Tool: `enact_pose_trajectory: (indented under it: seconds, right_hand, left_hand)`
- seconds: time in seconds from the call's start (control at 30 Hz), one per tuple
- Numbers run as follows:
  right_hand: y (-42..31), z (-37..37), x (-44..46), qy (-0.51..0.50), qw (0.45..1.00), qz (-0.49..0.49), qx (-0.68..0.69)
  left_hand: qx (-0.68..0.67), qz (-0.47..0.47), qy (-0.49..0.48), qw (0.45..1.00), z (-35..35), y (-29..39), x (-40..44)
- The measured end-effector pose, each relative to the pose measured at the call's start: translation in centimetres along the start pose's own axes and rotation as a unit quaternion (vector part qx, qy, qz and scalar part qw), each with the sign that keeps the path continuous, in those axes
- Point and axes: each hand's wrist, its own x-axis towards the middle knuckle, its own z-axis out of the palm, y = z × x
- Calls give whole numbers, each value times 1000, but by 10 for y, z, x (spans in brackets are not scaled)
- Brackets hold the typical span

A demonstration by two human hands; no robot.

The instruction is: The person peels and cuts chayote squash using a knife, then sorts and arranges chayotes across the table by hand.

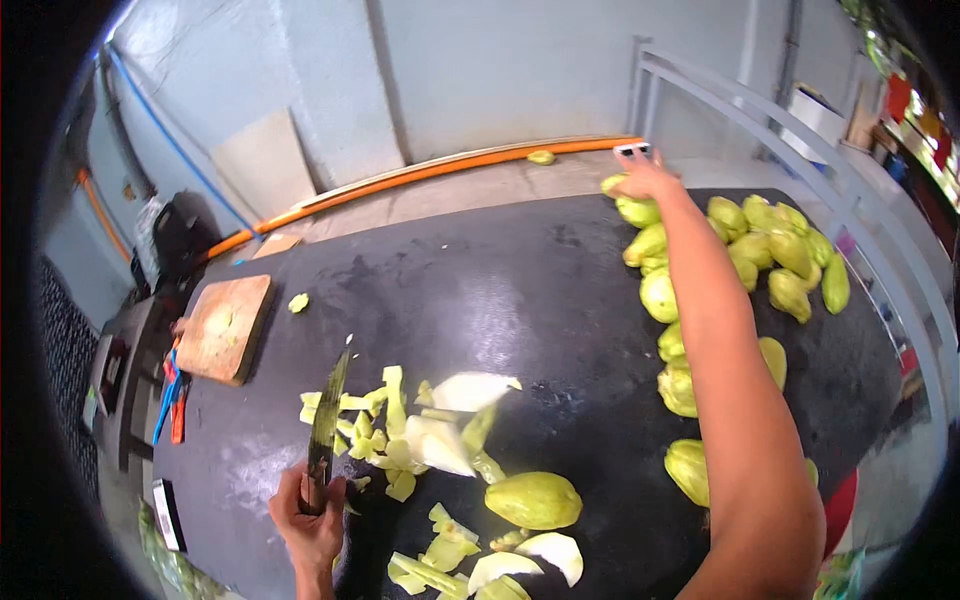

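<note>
My left hand (313, 530) is closed round the handle of a knife (326, 425), its blade pointing away over the dark table (480, 270). Right of the blade lie green peelings (395, 420) and pale peeled pieces (440, 445). A whole chayote (533, 500) rests nearby, with cut pale slices (553, 555) and more peelings (450, 545) in front. My right arm stretches to the far right edge, where my right hand (645, 180) reaches over a chayote (638, 211), fingers spread. A small chayote part (610, 184) shows by the thumb; whether it is gripped is unclear.
More chayotes (780, 245) are heaped at the far right, and others line up beneath my right arm. A wooden cutting board (228, 330) sits at the left edge, above orange-handled tools (178, 415). Beyond are an orange pipe (450, 170) and a grey metal rail (760, 100).
</note>
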Motion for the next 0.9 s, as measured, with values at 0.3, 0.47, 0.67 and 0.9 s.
enact_pose_trajectory:
  seconds: [0.3, 0.47, 0.67, 0.9]
  right_hand:
    - [-25, -10, 7, -238, 969, 59, -29]
    - [26, 8, 12, -241, 967, -15, 76]
    - [33, -6, -66, -222, 956, -113, 155]
    - [-19, -6, -168, -163, 933, -251, 199]
  left_hand:
    - [-23, -26, 41, 999, -1, -2, 3]
    - [32, -16, 23, 999, -13, -1, 0]
    - [6, 23, -39, 999, -3, -1, -11]
    - [-18, 44, -83, 995, -2, 1, -15]
